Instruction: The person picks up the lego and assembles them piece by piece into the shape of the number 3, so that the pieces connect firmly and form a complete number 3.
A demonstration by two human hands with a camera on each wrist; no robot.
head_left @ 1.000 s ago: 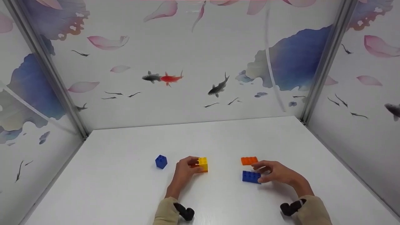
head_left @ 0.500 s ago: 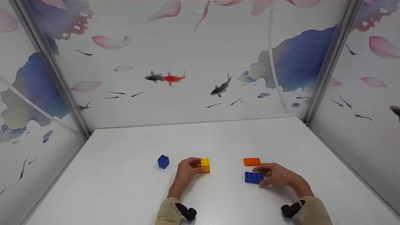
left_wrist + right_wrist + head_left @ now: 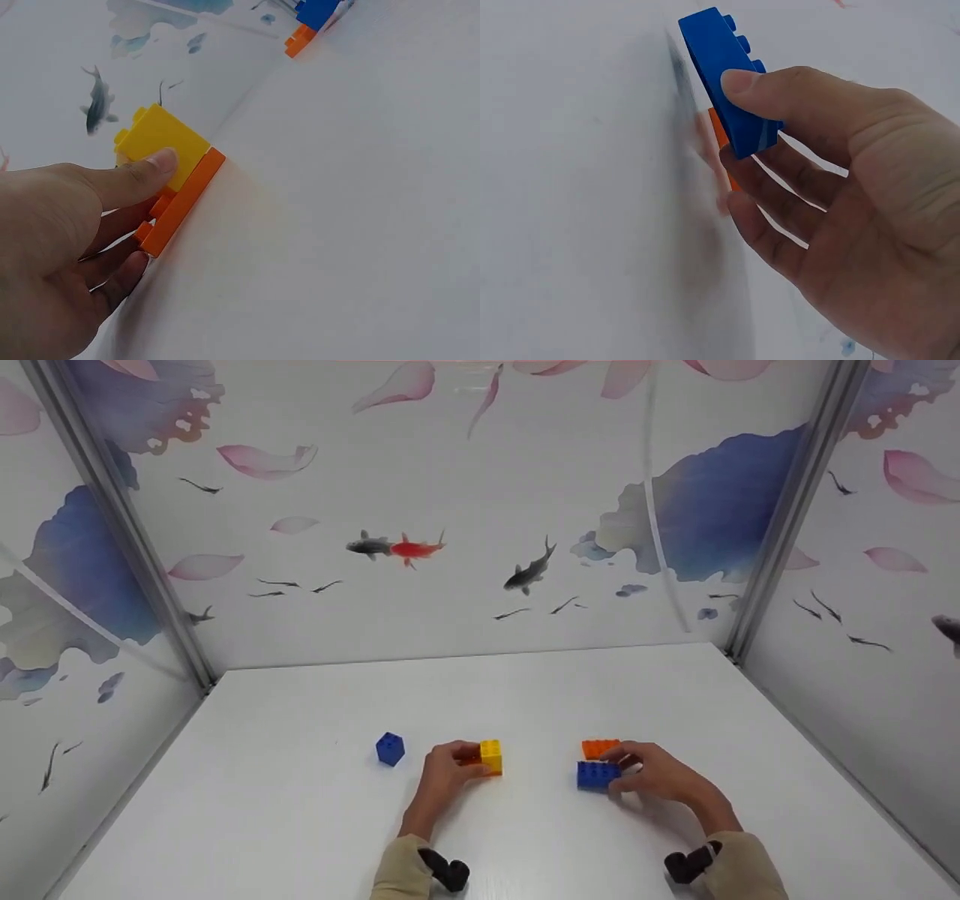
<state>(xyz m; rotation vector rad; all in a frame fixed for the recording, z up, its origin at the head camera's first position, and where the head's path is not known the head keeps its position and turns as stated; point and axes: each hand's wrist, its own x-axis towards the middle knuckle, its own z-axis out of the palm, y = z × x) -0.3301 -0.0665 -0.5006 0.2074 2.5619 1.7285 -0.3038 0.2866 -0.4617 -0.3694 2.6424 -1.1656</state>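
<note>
My left hand (image 3: 444, 774) pinches a yellow toy building brick (image 3: 154, 139), which sits on one end of a flat orange brick (image 3: 184, 201). In the left wrist view the thumb presses the yellow side, and bare orange studs show near the fingers. My right hand (image 3: 664, 772) grips a long blue brick (image 3: 720, 67) between thumb and fingers; in the right wrist view it looks tilted and raised off the table. Just behind it lies another flat orange brick (image 3: 598, 748), partly covered by the fingers in the head view.
A smaller blue brick (image 3: 390, 750) stands on the white table (image 3: 300, 795), left of my left hand. Printed white panels (image 3: 450, 615) enclose the table at the back and both sides. Each wrist carries a black camera mount (image 3: 450, 871).
The right hand has taken hold of the long blue brick and lifted it slightly, shifting it away from me and left. The left hand keeps its hold on the yellow brick.
</note>
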